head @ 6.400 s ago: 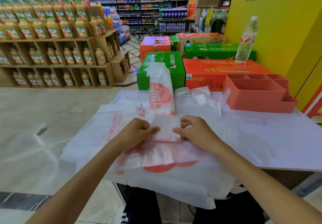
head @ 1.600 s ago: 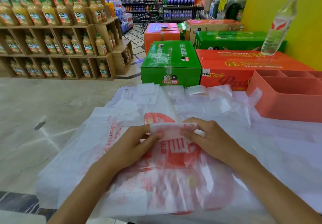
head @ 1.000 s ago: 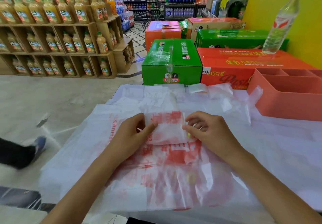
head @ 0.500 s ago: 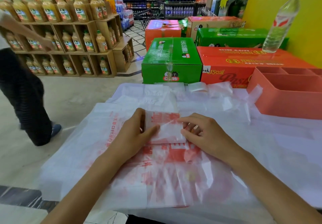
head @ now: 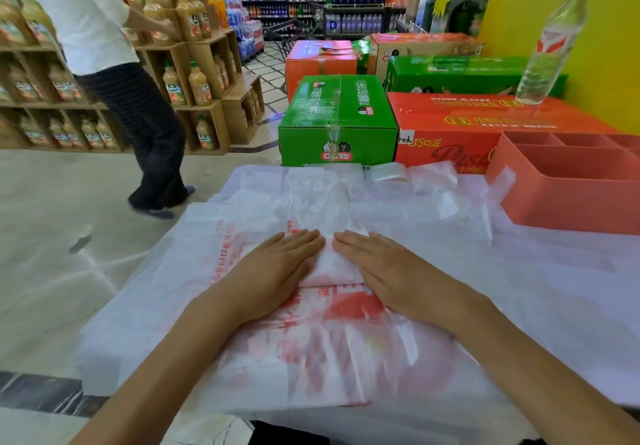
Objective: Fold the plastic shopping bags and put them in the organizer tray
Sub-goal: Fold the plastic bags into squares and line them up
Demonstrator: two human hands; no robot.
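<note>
Supermarket aisle, far left: shelves (head: pixel 194 73) stocked with juice bottles; a passer-by (head: pixel 114 73) stands before them. Near centre: loose bags (head: pixel 311 351), white with red print, lie spread on the table (head: pixel 571 306). On them rests the folded bag (head: pixel 330 266), a small packet. Left hand (head: pixel 277 268): flat, fingers straight, pressing the packet's left part. Right hand (head: pixel 384 271): flat, fingers straight, pressing its right part. Fingertips nearly meet. Far centre: green box (head: pixel 337 118), red box (head: pixel 460 125). Far right: tray (head: pixel 568 198), salmon-coloured, on the table, well apart from the packet. A water bottle (head: pixel 550 46) stands on the red box.
</note>
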